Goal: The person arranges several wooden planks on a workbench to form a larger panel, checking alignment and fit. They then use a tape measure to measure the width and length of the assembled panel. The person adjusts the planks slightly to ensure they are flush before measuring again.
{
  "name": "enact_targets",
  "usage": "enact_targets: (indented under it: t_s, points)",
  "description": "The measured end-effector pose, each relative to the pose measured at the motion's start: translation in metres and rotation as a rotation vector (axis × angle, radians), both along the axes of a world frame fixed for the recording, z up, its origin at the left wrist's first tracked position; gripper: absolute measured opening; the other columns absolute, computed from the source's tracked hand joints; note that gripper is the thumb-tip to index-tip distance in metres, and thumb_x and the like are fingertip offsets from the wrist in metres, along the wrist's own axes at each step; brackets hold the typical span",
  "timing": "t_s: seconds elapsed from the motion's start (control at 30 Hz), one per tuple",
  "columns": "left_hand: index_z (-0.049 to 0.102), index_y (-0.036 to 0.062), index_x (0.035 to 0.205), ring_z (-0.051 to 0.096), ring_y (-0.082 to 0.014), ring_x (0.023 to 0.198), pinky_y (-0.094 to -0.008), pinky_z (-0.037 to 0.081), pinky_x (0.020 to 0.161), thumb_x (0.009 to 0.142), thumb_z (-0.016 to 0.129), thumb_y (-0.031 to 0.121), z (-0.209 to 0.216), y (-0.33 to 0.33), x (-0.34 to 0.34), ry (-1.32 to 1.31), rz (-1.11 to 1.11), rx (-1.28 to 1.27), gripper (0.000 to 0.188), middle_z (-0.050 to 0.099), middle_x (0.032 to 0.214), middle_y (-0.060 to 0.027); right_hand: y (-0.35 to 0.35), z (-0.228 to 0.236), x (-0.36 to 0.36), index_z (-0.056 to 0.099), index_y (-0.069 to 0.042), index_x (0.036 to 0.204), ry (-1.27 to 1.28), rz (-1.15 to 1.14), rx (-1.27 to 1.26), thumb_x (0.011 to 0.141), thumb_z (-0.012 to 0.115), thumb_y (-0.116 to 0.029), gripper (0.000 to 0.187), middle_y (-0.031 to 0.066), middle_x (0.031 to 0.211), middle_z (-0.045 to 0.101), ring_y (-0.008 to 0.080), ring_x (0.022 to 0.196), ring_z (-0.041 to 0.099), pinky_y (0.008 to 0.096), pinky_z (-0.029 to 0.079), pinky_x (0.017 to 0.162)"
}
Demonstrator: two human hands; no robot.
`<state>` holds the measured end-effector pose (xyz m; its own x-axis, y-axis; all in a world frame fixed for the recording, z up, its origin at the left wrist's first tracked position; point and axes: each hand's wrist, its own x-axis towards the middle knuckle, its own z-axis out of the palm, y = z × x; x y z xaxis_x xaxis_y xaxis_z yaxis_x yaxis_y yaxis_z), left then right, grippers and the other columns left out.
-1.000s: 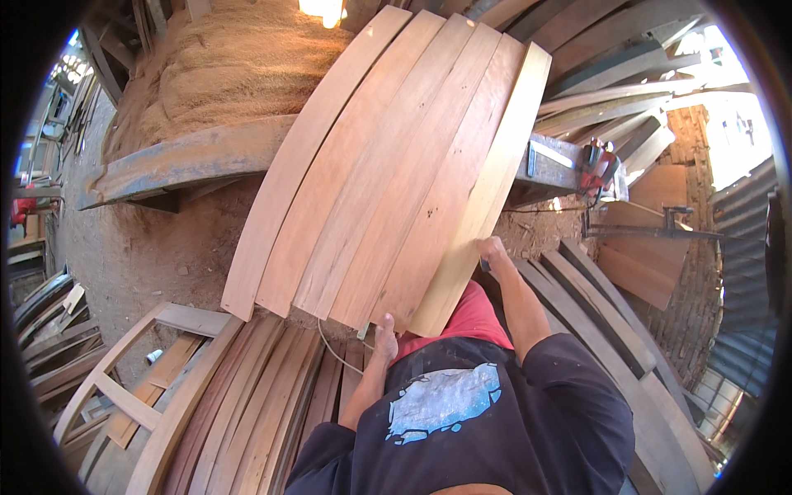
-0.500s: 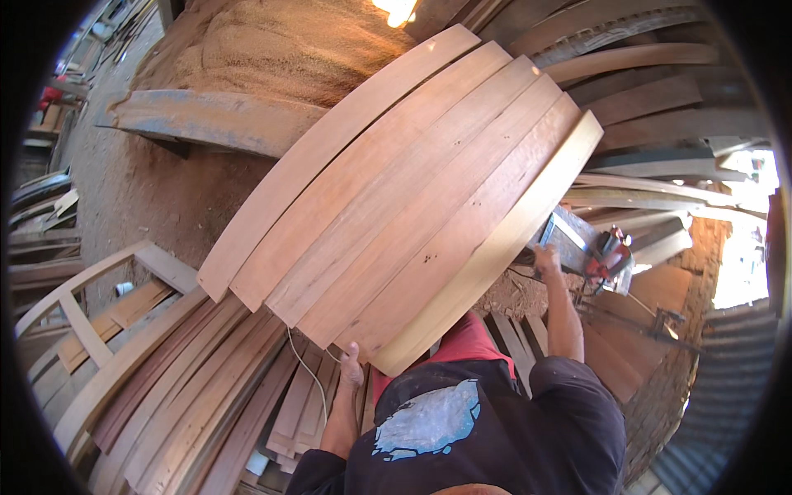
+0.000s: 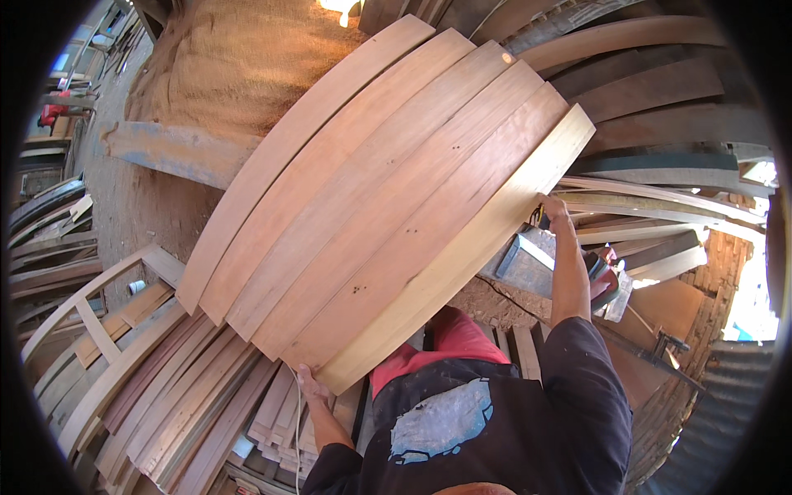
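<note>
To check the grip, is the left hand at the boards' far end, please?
No, the left hand holds the near end of the boards.

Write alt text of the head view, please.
Wooden boards lie side by side before a person, whose left hand touches their near end and right hand the edge of the pale outermost board. Planks are stacked nearby.
</note>
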<state>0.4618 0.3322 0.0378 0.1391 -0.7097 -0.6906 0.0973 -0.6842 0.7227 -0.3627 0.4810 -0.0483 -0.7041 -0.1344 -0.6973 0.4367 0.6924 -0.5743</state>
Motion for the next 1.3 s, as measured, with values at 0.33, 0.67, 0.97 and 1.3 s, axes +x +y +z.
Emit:
enact_targets:
  t_s: [0.33,0.67,0.97,1.3]
  points:
    - [0.046,0.005,0.134,0.062,-0.0308,0.098,-0.0485,0.056,0.085,0.105,0.05,0.046,0.0,0.004,0.006,-0.094,0.143,0.129,0.051,0.062,0.115,-0.0141,-0.031,0.04,0.031,0.065,-0.007,0.129,0.052,0.049,0.055,0.095,0.064,-0.043,0.05,0.0132,0.118,0.068,0.0253,0.105,0.065,0.0402,0.053,0.086]
    - [0.045,0.0028,0.139,0.059,-0.0366,0.117,-0.0553,0.053,0.096,0.109,0.041,0.039,-0.008,0.02,0.007,0.106,0.3,0.047,0.047,0.057,0.131,-0.0147,-0.018,-0.028,-0.002,0.066,0.002,0.111,0.033,-0.041,0.005,0.092,0.066,-0.022,0.03,0.0142,0.095,0.069,0.0246,0.076,0.07,0.0413,0.058,0.058]
    - [0.044,0.0026,0.14,0.059,-0.033,0.114,-0.0517,0.054,0.094,0.106,0.047,0.044,-0.013,0.072,-0.001,0.058,0.355,0.116,0.054,0.056,0.131,-0.0143,-0.054,-0.007,-0.008,0.072,0.002,0.099,0.057,0.092,0.007,0.088,0.064,-0.02,0.025,0.0083,0.092,0.069,0.0185,0.078,0.065,0.0364,0.052,0.063]
    - [0.059,-0.0022,0.125,0.064,-0.0394,0.105,-0.0519,0.052,0.085,0.092,0.068,0.037,-0.01,0.014,-0.018,-1.377,-0.094,0.264,0.052,0.066,0.115,-0.0232,-0.042,-0.036,-0.031,0.069,-0.004,0.109,-0.036,0.141,-0.044,0.094,0.06,-0.021,0.024,0.0033,0.092,0.066,0.0117,0.075,0.059,0.0342,0.048,0.06]
